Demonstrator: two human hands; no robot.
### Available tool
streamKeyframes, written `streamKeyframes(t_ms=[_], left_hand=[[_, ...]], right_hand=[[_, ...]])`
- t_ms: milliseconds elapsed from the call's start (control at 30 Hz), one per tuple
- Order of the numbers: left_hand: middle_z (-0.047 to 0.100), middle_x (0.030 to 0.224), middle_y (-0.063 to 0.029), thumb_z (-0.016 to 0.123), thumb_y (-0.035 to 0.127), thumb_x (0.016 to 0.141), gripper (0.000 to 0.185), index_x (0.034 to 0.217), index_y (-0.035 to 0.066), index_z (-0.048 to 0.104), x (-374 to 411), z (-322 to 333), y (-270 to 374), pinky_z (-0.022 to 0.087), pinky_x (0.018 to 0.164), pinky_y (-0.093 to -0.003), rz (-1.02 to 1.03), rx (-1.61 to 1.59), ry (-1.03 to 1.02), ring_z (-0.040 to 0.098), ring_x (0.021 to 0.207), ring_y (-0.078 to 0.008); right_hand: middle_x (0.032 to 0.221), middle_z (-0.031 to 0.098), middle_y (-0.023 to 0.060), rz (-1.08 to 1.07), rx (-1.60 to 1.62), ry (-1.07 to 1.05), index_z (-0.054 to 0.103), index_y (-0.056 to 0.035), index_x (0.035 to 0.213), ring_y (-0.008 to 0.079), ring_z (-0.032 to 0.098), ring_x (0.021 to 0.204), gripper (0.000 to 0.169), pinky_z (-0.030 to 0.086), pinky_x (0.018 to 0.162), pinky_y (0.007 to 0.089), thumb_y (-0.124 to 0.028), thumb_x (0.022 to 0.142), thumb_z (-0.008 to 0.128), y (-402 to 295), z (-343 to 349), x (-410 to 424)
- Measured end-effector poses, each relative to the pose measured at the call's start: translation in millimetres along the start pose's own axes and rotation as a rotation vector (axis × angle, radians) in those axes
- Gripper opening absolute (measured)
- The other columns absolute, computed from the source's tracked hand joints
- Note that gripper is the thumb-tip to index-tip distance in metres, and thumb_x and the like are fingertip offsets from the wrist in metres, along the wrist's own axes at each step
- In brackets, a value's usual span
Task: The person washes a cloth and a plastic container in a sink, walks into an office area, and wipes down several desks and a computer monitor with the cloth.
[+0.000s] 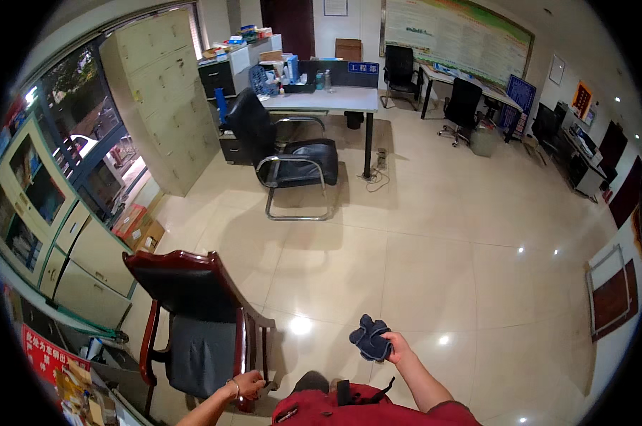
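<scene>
In the head view, my right hand [399, 349] grips a crumpled dark blue cloth [371, 338] in front of me, above the tiled floor. My left hand [248, 384], with a bracelet at the wrist, is beside the right armrest of a wooden armchair [196, 351] with black padding. The fingers of that hand are curled; whether they touch the armrest or hold something small and greyish near the fingertips is unclear. The armchair stands at the lower left, its seat partly visible between red-brown wooden arms.
A black chair with metal legs [305, 162] stands ahead by a white-topped desk [321, 100]. Along the left are a glass-fronted cabinet [38, 181], tall metal lockers [164, 106] and cardboard boxes [140, 229]. A cable [377, 181] lies by the desk leg. A framed panel [611, 298] leans at the right wall.
</scene>
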State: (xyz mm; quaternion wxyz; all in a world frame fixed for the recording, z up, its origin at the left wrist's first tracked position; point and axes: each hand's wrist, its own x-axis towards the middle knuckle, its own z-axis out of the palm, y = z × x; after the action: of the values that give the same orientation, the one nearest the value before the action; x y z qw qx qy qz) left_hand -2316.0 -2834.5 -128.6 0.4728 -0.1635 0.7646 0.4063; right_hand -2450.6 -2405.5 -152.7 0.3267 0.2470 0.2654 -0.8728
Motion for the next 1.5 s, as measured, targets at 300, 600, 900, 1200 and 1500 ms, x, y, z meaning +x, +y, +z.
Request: streamKeyframes(t_ms=[300,600,900,1200,1500], left_hand=[[0.056,0.083,-0.0123,0.048,0.033,0.086,0.042,0.107,-0.003,0.047,168.2,-42.1,125.7,0.054,0.053,-0.0314,-0.141,-0.056,-0.136,0.061,0.061,-0.0219],[0.058,0.074,-0.0127,0.047,0.029,0.085,0.031,0.099,0.001,0.047,347.4,-163.1,345.2,0.053,0.05,-0.0339,-0.012,0.178,-0.067,0.061,0.059,-0.0205],[0.06,0.08,-0.0151,0.05,0.033,0.083,0.035,0.105,0.006,0.044,473.4,-268.3,582.9,0.055,0.053,-0.0355,0.078,0.119,0.074,0.063,0.07,-0.0227],[0.058,0.091,-0.0167,0.053,0.029,0.081,0.038,0.108,0.004,0.044,543.9,-334.8,661.9,0.056,0.058,-0.0383,-0.105,-0.261,0.131,0.063,0.074,-0.0267],[0.056,0.091,-0.0166,0.053,0.028,0.082,0.037,0.107,0.003,0.045,662.7,-484.2,756.4,0.055,0.058,-0.039,-0.112,-0.506,0.248,0.062,0.075,-0.0273]], right_hand=[[0.101,0.058,0.0198,-0.226,0.207,0.167,0.051,0.0046,0.103,0.0326,0.058,0.093,0.037,0.047,0.083,0.0481,-0.008,0.069,0.047,-170.4,-71.0,90.2],[0.102,0.055,0.0205,-0.491,0.13,0.178,0.054,-0.0124,0.102,0.0346,0.056,0.089,0.033,0.047,0.063,0.0521,-0.014,0.07,0.048,-340.7,-111.4,116.8],[0.092,0.058,0.0192,-0.444,0.348,0.062,0.053,-0.0072,0.101,0.0377,0.058,0.079,0.045,0.049,0.057,0.0557,-0.02,0.057,0.054,-527.8,-155.0,247.8],[0.099,0.057,0.0177,-0.255,0.06,-0.161,0.054,-0.0049,0.1,0.0334,0.056,0.088,0.03,0.046,0.072,0.0494,-0.013,0.074,0.043,-816.2,-32.7,528.2],[0.098,0.059,0.0148,-0.1,0.0,0.035,0.054,-0.0022,0.103,0.0296,0.058,0.089,0.033,0.047,0.079,0.0422,-0.008,0.072,0.044,-939.4,128.8,768.6]])
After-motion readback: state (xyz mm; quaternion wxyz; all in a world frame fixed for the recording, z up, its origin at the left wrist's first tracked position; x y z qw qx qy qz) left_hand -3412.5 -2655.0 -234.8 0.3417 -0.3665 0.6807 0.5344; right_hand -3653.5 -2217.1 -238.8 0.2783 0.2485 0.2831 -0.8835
